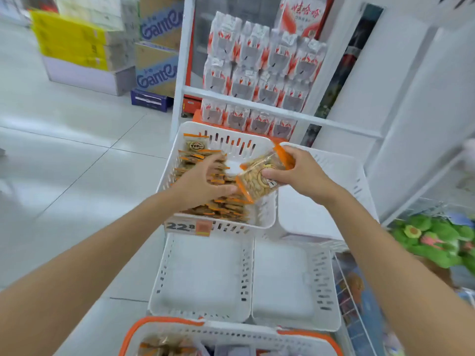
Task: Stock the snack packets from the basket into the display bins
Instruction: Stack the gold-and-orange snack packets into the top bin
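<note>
A white slotted display bin at upper centre holds several orange-edged snack packets stacked on its left side. My left hand lies on that stack, fingers spread over the packets. My right hand grips one clear packet of nuts with orange ends, tilted above the bin's right side. The white basket with orange handles sits at the bottom edge, with a few packets visible inside.
Two empty white bins sit in the lower tier and another to the right of the stocked one. A price tag reads 22.8. Bottled drink packs fill the rack behind. Green plush toys lie at right; cartons stand on the floor at left.
</note>
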`<state>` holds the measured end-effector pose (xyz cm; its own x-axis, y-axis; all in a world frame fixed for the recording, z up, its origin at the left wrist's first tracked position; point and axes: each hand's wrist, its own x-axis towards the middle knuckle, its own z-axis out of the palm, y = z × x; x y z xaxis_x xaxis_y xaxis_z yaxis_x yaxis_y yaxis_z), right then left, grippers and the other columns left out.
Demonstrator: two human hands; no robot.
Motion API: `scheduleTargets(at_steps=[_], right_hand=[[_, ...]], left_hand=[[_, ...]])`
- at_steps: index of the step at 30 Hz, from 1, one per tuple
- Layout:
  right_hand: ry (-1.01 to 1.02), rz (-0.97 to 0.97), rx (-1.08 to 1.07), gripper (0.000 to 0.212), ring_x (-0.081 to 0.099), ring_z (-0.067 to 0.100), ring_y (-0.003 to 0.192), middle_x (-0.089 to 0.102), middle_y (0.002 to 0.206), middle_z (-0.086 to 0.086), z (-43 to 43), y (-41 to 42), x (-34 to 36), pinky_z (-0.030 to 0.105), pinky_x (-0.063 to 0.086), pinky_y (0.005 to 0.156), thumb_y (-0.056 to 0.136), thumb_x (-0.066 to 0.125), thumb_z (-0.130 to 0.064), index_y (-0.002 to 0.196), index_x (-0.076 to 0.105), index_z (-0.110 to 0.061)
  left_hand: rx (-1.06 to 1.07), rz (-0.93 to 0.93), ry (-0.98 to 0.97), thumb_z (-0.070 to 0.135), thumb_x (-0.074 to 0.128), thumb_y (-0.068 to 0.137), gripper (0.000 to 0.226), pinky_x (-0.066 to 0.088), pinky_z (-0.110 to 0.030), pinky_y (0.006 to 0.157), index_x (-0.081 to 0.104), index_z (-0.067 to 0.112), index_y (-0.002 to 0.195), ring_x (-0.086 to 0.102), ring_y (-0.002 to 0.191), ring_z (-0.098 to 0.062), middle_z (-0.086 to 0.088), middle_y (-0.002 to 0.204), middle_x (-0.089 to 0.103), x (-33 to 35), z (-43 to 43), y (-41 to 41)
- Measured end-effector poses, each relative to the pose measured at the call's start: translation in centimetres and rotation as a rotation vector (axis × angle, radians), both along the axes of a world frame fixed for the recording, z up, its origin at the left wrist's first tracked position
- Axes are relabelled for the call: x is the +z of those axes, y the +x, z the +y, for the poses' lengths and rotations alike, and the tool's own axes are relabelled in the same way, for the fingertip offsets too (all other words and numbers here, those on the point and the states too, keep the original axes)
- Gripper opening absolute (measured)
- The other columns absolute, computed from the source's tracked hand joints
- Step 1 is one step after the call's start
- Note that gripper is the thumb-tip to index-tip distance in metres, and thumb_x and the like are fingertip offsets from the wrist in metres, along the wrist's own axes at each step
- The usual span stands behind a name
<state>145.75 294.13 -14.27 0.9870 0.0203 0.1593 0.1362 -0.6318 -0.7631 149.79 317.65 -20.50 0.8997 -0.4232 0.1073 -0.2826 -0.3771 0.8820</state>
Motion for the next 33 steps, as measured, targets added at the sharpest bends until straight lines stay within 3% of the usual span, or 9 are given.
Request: scheduleTargets(at_steps=[2,3,5,8,10,14,20,25,33], right_hand=[[-0.090,-0.142,-0.095,0.035,0.066,0.016,0.091,0.069,0.098,-0.003,-0.1,3.8,-1.0,0.034,0.053,0.083,0.076,0.083,-0.022,0.104,0.061,-0.025],[-0.147,-0.187,-0.113,0.038,0.063,0.017,0.095,0.066,0.102,-0.003,0.1,5.6,-1.8,0.032,0.050,0.086,0.078,0.081,-0.021,0.110,0.060,-0.025],[-0.285,-0.251,-0.116,0.041,0.058,0.017,0.101,0.060,0.109,-0.002,0.9,8.8,-3.7,0.029,0.045,0.087,0.081,0.077,-0.018,0.118,0.059,-0.021],[-0.533,-0.207,-0.030,0.035,0.056,0.022,0.103,0.058,0.112,0.004,1.5,12.5,-7.1,0.034,0.045,0.088,0.084,0.073,-0.018,0.115,0.058,-0.017],[-0.665,-0.104,0.083,0.040,0.054,0.024,0.107,0.056,0.116,0.006,1.4,13.9,-8.9,0.039,0.045,0.092,0.085,0.074,-0.029,0.118,0.055,-0.018],[-0.608,0.110,0.245,0.062,0.042,0.019,0.124,0.044,0.137,0.004,1.2,14.4,-9.5,0.035,0.038,0.105,0.084,0.068,-0.052,0.134,0.044,-0.025],[-0.415,0.207,0.246,0.064,0.037,0.017,0.135,0.039,0.145,0.002,2.0,14.7,-9.6,0.025,0.033,0.103,0.086,0.069,-0.047,0.136,0.039,-0.021],[-0.443,0.295,0.206,0.094,0.032,0.019,0.140,0.027,0.152,0.001,0.9,14.6,-9.4,0.037,0.032,0.115,0.069,0.067,-0.070,0.145,0.031,-0.028],[-0.289,0.290,0.132,0.104,0.022,0.022,0.145,0.010,0.158,-0.002,2.0,13.7,-10.6,0.044,0.029,0.117,0.068,0.075,-0.066,0.150,0.022,-0.031]], left_hand=[[0.114,-0.295,0.295,0.046,0.069,0.086,0.078,0.029,-0.036,0.115,0.030,0.029,0.151,0.034,0.141,-0.020,0.003,0.149,0.041,-1.2,0.4,3.8],[0.124,-0.395,0.480,0.053,0.060,0.090,0.075,0.019,-0.041,0.120,0.025,0.033,0.153,0.020,0.148,-0.022,0.000,0.159,0.028,-1.9,0.4,5.2],[0.096,-0.471,0.764,0.063,0.040,0.095,0.071,0.001,-0.046,0.123,0.011,0.039,0.155,-0.006,0.152,-0.020,-0.001,0.165,0.001,-3.3,0.4,7.5],[0.054,-0.488,0.937,0.064,0.020,0.098,0.068,-0.006,-0.052,0.121,0.000,0.037,0.156,-0.018,0.150,-0.023,0.000,0.163,-0.019,-5.1,0.7,9.0],[0.063,-0.512,0.961,0.063,0.014,0.098,0.067,-0.006,-0.053,0.120,-0.006,0.035,0.155,-0.020,0.149,-0.023,0.001,0.161,-0.024,-5.9,0.9,9.3],[0.088,-0.554,0.962,0.062,0.011,0.098,0.065,-0.006,-0.053,0.120,-0.011,0.035,0.154,-0.021,0.149,-0.023,0.001,0.161,-0.025,-6.4,0.8,9.1],[0.095,-0.541,0.913,0.062,0.013,0.099,0.067,-0.008,-0.053,0.120,-0.008,0.033,0.155,-0.022,0.149,-0.021,0.002,0.161,-0.025,-6.8,1.0,9.4],[0.086,-0.542,0.901,0.061,0.014,0.099,0.067,-0.008,-0.053,0.120,-0.008,0.033,0.155,-0.022,0.149,-0.022,0.001,0.161,-0.023,-7.0,0.8,9.5],[0.074,-0.518,0.896,0.060,0.019,0.099,0.068,-0.009,-0.052,0.120,-0.006,0.033,0.156,-0.020,0.149,-0.022,0.000,0.162,-0.022,-6.6,0.9,9.3]])
